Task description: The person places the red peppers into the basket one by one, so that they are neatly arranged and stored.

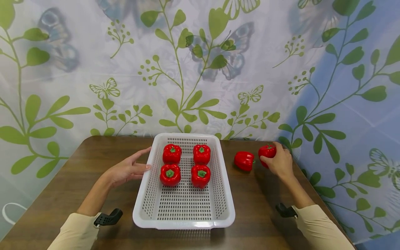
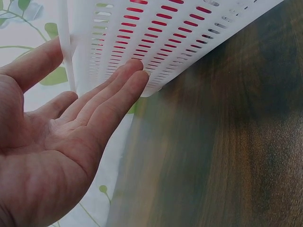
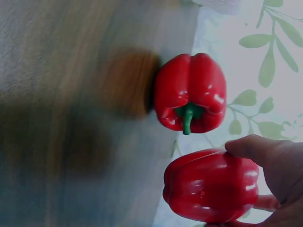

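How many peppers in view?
6. Basket: back-left pepper, back-right pepper, front-left pepper, front-right pepper. On the table, right of the basket: lying pepper. In the right hand: held pepper. None looks hidden.

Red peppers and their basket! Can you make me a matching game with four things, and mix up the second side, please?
Things:
1. Basket
2. Four peppers together
3. Table
4. Pepper farthest right

Matches:
A. In the grip of the right hand
B. Brown
C. Inside the basket
D. White

Pairs: 1-D, 2-C, 3-B, 4-A
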{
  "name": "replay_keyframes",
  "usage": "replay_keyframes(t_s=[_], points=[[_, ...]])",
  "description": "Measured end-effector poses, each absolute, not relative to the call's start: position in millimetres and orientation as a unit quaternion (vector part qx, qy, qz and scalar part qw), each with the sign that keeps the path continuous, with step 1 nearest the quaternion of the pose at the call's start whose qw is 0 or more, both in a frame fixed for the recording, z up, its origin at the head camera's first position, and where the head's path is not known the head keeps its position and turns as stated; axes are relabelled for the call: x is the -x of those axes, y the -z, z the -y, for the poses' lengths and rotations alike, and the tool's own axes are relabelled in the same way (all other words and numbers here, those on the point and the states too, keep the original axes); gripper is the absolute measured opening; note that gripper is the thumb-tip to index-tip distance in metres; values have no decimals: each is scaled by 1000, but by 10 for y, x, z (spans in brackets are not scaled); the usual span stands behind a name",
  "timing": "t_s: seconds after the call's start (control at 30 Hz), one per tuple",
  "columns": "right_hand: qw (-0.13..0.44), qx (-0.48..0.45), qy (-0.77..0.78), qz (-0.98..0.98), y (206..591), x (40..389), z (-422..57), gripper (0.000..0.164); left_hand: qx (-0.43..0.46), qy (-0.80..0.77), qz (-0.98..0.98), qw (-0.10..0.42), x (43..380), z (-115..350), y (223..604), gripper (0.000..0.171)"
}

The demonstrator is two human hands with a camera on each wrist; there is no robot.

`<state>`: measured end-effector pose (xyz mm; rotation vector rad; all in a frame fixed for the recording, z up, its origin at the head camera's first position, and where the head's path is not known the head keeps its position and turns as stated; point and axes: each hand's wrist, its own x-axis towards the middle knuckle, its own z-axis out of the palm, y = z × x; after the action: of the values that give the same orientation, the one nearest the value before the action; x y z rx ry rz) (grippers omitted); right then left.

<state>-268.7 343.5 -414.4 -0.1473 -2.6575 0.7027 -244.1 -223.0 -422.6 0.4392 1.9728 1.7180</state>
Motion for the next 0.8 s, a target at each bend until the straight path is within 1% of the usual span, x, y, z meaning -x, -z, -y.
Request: replay_keyframes(t_s=[0.3,0.43,0.8], points=[[183,30,-249,951,4003,2651,-3376,76,-163,-630,-718,246,2433,2229,4219,82],[169,25,-246,954,3915,2632,-3339,78,-162,-628,-721,244,2430,2224,4220,83],[146,1,-250,957,3701,2592,-3256,77,-162,-624,-726,238,2413,2210,4217,84]])
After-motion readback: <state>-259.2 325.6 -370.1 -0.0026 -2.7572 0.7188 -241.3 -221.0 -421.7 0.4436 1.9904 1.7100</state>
